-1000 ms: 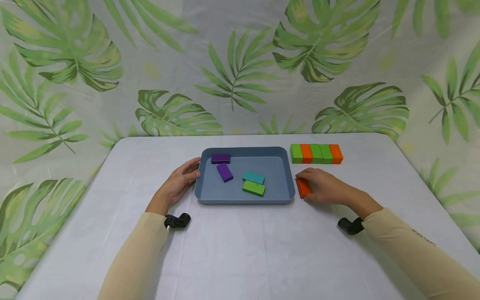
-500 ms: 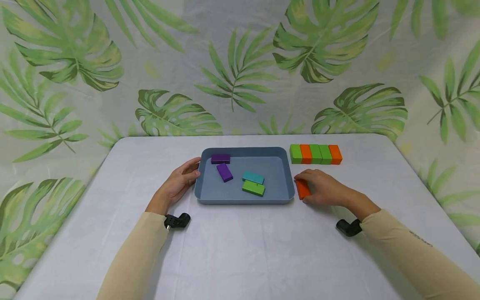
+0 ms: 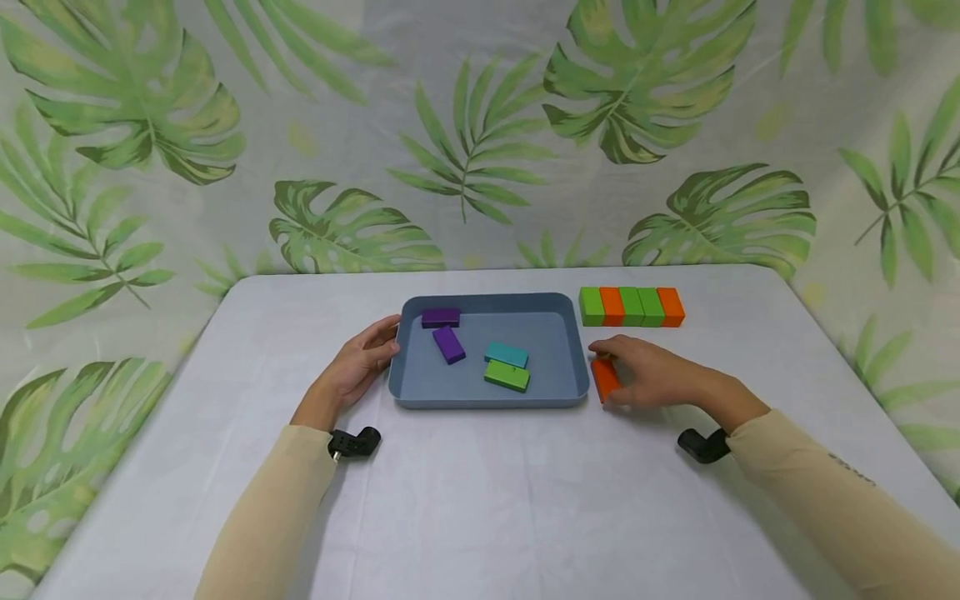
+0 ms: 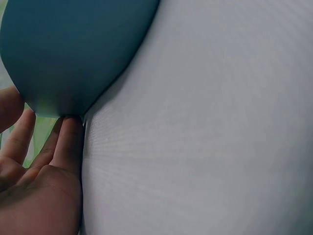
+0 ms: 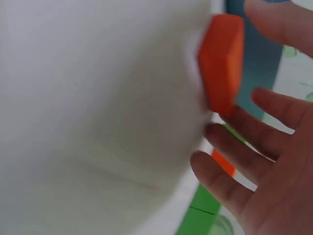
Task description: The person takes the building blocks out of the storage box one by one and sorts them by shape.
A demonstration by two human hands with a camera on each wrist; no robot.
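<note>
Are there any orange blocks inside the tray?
No, in the head view the blue-grey tray holds only two purple blocks, a teal block and a green block.

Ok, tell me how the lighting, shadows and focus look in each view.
Head view: evenly lit, the tray fairly crisp, a soft shadow on the tablecloth beside the right sleeve; left wrist view: dimmer, darkening toward the right edge; right wrist view: softest, the nearby orange block blurred at its edges.
</note>
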